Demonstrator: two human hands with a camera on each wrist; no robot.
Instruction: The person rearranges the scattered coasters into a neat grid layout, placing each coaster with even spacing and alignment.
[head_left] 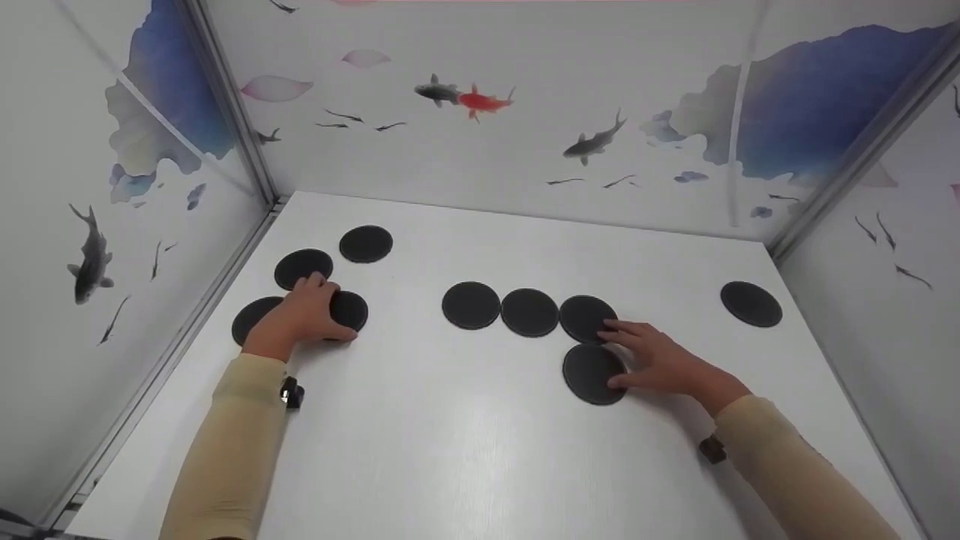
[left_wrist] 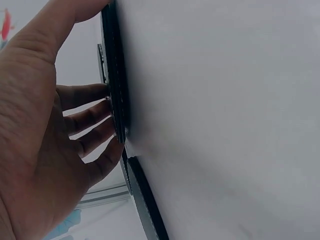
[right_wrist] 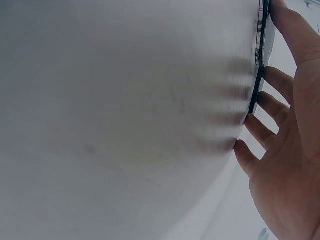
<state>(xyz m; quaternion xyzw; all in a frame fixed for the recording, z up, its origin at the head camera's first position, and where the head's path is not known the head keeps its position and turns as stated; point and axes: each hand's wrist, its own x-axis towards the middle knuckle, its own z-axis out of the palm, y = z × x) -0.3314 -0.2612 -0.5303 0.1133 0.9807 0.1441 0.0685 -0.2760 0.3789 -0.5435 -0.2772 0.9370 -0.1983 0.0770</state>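
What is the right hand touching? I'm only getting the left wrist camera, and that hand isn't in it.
Observer: In the head view, the right hand has its thumb at the edge of the near black disc and some of its fingers on the far black disc.
Operator: Does that far one stand in a row with others?
Observer: Yes, the middle disc and the leftmost disc of the row line up with it, edge to edge.
Operator: Anything farther to the right?
Observer: A lone disc lies near the right edge of the table, apart from the rest.
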